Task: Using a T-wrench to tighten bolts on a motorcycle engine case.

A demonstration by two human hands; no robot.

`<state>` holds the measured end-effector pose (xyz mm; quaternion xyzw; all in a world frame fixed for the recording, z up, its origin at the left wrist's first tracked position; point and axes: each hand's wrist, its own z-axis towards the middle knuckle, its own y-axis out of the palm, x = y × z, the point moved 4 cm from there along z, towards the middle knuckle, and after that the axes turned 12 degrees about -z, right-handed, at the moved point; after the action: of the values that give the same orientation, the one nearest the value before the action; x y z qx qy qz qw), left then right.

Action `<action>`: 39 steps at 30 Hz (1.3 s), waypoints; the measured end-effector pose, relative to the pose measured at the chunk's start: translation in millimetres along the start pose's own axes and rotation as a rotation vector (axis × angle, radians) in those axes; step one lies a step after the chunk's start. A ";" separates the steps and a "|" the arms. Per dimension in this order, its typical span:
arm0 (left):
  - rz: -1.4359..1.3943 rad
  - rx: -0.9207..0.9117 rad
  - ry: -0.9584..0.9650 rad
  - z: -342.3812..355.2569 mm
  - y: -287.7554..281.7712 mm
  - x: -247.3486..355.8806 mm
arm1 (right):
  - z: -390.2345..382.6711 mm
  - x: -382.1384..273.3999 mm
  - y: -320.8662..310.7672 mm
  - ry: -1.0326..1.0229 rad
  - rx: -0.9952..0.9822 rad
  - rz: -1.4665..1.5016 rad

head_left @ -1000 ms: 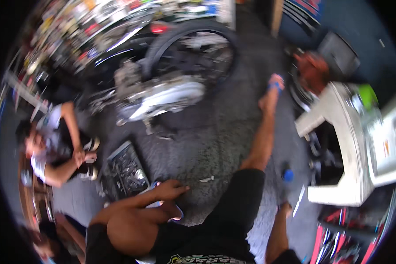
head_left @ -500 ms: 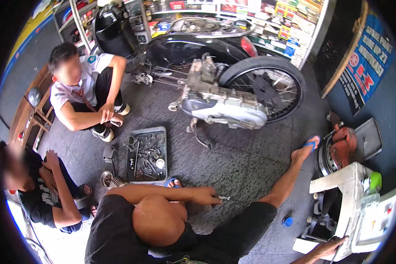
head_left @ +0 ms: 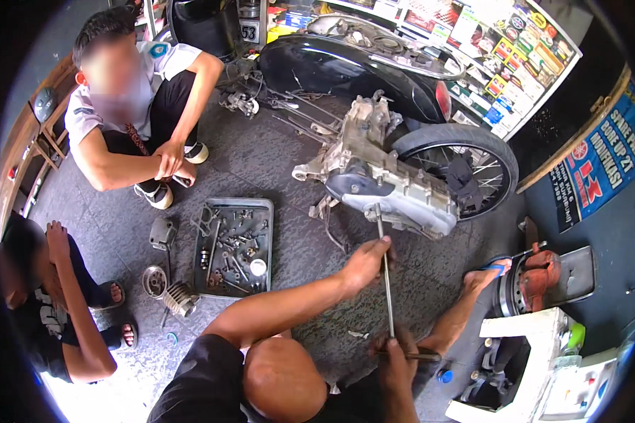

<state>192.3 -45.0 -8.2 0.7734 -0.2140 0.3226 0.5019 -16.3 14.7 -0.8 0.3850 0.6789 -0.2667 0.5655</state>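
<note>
My left hand (head_left: 365, 264) grips the middle of a long thin T-handle wrench (head_left: 384, 282). My right hand (head_left: 396, 359) is closed on its cross handle near my lap. The wrench's tip rests on the silver engine case (head_left: 391, 187) of a black motorcycle (head_left: 353, 67) standing in front of me. The rear wheel (head_left: 466, 162) sits just right of the engine. I am seated on the grey floor with my leg stretched right, foot in a blue sandal (head_left: 485, 273).
A grey metal tray (head_left: 271, 240) of bolts and small parts lies left of my arm, with a finned cylinder (head_left: 180, 299) and a round part beside it. Two people sit at the left. A white plastic stool (head_left: 536, 331) stands at the right; shelves line the back.
The view has swung and settled on the engine. My left hand has lifted from near my knee, and both hands now hold the wrench up against the engine case.
</note>
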 end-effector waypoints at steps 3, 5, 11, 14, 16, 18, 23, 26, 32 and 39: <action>-0.008 -0.016 0.010 18.3 -3.8 18.5 | 21.3 -3.9 16.5 -0.038 0.123 -0.418; 0.018 0.003 0.035 31.0 -11.2 25.6 | 32.4 -8.6 33.5 -0.071 0.170 -0.441; 0.028 0.028 -0.035 47.8 -19.6 29.6 | 41.3 -25.3 65.7 -0.117 0.260 -0.789; 0.062 0.024 -0.080 45.7 -24.5 31.1 | 43.8 -23.1 75.9 -0.327 0.381 -0.952; 0.234 -0.144 -0.011 35.7 -30.2 21.8 | 44.5 -19.2 83.0 -0.303 0.392 -0.768; 0.391 -0.370 -0.050 6.3 -35.3 -1.6 | 49.3 8.3 91.0 0.277 0.271 0.726; 0.389 -0.491 -0.434 -29.2 -50.7 -22.1 | 39.7 2.9 124.2 0.467 0.255 0.763; 0.406 -0.410 -0.411 -33.4 -42.2 -11.7 | 1.9 0.4 117.5 -0.183 -0.096 -0.432; 0.362 -0.483 -0.295 -37.4 -27.3 -1.3 | 3.6 45.4 42.0 0.103 0.483 -0.321; 0.472 -0.319 -0.168 -47.4 -49.0 10.3 | -14.8 33.5 67.2 -0.533 0.480 -0.572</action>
<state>218.2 18.1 -18.4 0.6378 -0.4766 0.3274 0.5088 28.6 71.6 -25.3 0.2203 0.5078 -0.6514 0.5190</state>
